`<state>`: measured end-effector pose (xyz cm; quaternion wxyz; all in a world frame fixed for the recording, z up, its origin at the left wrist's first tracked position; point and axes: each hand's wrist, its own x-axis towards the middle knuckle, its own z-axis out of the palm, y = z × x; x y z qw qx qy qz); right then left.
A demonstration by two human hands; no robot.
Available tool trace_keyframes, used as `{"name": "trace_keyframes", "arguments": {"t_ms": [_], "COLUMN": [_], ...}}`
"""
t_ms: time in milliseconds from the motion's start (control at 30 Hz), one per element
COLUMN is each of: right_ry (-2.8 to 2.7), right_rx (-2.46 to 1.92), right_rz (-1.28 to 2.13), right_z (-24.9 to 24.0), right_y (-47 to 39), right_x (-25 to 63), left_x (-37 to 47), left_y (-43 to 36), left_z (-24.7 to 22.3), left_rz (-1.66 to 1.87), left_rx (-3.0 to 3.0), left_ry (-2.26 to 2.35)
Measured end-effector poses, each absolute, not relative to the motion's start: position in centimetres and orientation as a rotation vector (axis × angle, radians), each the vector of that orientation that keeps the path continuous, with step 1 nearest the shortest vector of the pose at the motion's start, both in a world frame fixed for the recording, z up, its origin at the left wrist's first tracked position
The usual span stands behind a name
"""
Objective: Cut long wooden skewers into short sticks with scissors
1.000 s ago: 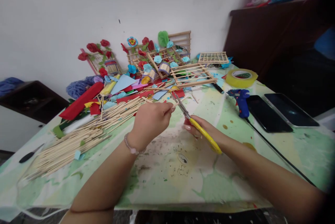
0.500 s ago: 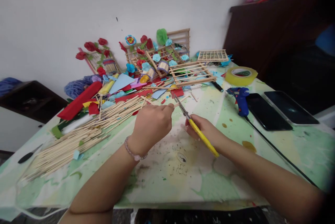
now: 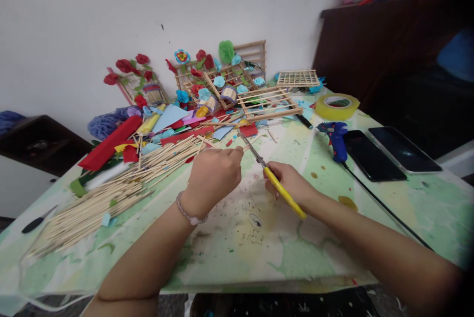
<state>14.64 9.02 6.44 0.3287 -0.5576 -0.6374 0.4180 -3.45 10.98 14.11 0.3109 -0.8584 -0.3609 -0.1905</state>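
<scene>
My left hand [image 3: 215,174], with a beaded bracelet at the wrist, is closed in a pinch at the centre of the table. A thin wooden stick [image 3: 246,148] pokes out a little from its fingertips; the rest is hidden by the hand. In my right hand [image 3: 287,181] is a pair of scissors [image 3: 283,191] with yellow handles, its metal blades pointing away and crossing at the stick's end. Whether the blades touch the stick I cannot tell. Left of my hands lies a heap of thin wooden sticks [image 3: 99,203].
Coloured paper scraps [image 3: 172,117], paper flowers and stick frames [image 3: 270,104] fill the table's back. To the right are yellow tape [image 3: 336,105], a blue glue gun [image 3: 336,141] with its cord, and two phones [image 3: 374,156] [image 3: 403,149]. A dark cabinet stands behind.
The right hand's fingers have drawn in closer around the scissors' handles. The left hand keeps its pinch in nearly the same place. The whole view has shifted slightly.
</scene>
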Motion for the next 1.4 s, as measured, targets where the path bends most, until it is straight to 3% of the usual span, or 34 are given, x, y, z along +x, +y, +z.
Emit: {"name": "trace_keyframes", "arguments": {"t_ms": [400,1000,1400], "right_ry": [-1.617,-1.561,-1.686], "right_rx": [-1.294,-1.417,-1.203], "right_rz": [1.187,1.236,1.095], "right_z": [6.7,6.8,6.6], "right_y": [9.5,9.1,9.1], "right_x": [14.4,14.5,14.3], "left_x": [-3.4,-3.1,-3.2], "left_y": [11.6,11.4,10.7], "left_z": [13.7,13.1,14.2], "left_rz": [-0.538,-0.570,-0.660], "left_rx": [-2.076,-2.083,-2.401], "left_ry": [-0.621,-0.686,-0.974]}}
